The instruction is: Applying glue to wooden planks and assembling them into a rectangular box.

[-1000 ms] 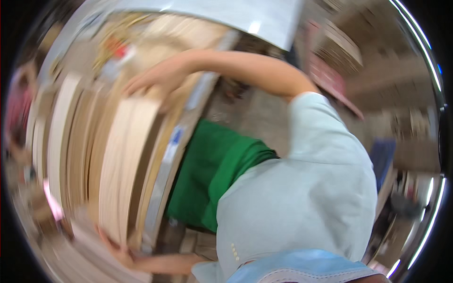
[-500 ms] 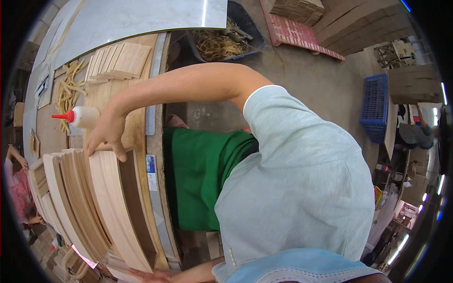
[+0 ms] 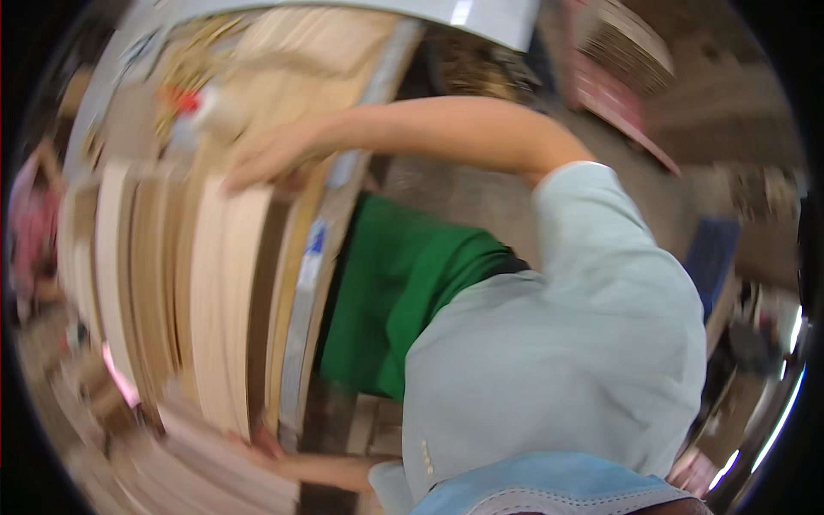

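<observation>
My right hand (image 3: 276, 159), blurred, comes from above with its fingers bent over the far end of a pale wooden board (image 3: 225, 300). At the board's near end is my left hand (image 3: 264, 448), its fingers closed about the lower corner, also smeared. The board stands on edge along the bench, beside a dark brown strip (image 3: 268, 318) on its right. Left of it, more thin boards (image 3: 154, 275) are stacked on edge. A white glue bottle with a red tip (image 3: 221, 116) lies beyond my right hand.
Flat wooden pieces (image 3: 318, 39) lie on the far bench beside yellowish strips (image 3: 193, 64). A metal-edged bench rim (image 3: 302, 318) runs past my green apron (image 3: 403, 296). Another person in pink (image 3: 36, 223) is at far left. Stacked boards (image 3: 206, 446) lie near the lower edge.
The view has turned, so bench and boards appear shifted and blurred. My right hand stays at the board's far end; my left hand shows more fully at the near end.
</observation>
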`<state>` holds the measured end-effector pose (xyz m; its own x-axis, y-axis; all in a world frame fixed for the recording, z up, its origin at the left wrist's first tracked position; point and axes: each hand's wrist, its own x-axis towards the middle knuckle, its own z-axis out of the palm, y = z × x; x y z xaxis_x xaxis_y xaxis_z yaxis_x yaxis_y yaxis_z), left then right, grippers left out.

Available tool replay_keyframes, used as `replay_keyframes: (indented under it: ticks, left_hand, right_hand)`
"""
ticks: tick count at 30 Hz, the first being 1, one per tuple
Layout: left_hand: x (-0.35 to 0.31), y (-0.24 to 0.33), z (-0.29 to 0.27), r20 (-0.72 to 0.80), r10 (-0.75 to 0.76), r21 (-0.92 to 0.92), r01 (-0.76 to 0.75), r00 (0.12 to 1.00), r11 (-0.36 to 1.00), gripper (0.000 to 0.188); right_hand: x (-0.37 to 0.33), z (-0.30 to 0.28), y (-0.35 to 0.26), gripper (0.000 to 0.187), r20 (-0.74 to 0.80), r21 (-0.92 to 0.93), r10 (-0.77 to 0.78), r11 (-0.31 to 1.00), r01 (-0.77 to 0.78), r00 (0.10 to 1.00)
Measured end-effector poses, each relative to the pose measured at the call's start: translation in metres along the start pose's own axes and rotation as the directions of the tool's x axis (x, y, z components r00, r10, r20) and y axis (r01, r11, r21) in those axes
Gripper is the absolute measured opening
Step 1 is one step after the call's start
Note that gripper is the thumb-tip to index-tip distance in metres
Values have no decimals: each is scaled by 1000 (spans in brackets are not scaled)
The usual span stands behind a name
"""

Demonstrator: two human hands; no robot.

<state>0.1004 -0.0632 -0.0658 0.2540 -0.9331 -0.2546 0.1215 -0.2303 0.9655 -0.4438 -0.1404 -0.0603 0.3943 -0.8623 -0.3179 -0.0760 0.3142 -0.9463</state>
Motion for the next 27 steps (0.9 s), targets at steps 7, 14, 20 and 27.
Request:
replay_keyframes:
  ticks: [7,14,20,27]
  left_hand:
    - [-3,3,27,67,-160,-157,169,985,973,65]
    - [-13,2,23,126,-136,-186,158,983,970,56]
    - [-58,-12,29,19,-146,-171,147,989,974,56]
    - [-52,10,26,54,-140,-165,147,989,975,66]
  right_hand:
    - [-19,-1,-19,81,-111,-192,11,981,-32,994]
    - [-23,17,-27,69,-176,-163,31,985,-60,984]
    - [-61,16,-10,67,-207,49,138,990,-130,969]
    - [-61,16,-36,67,-156,172,-33,983,60,987]
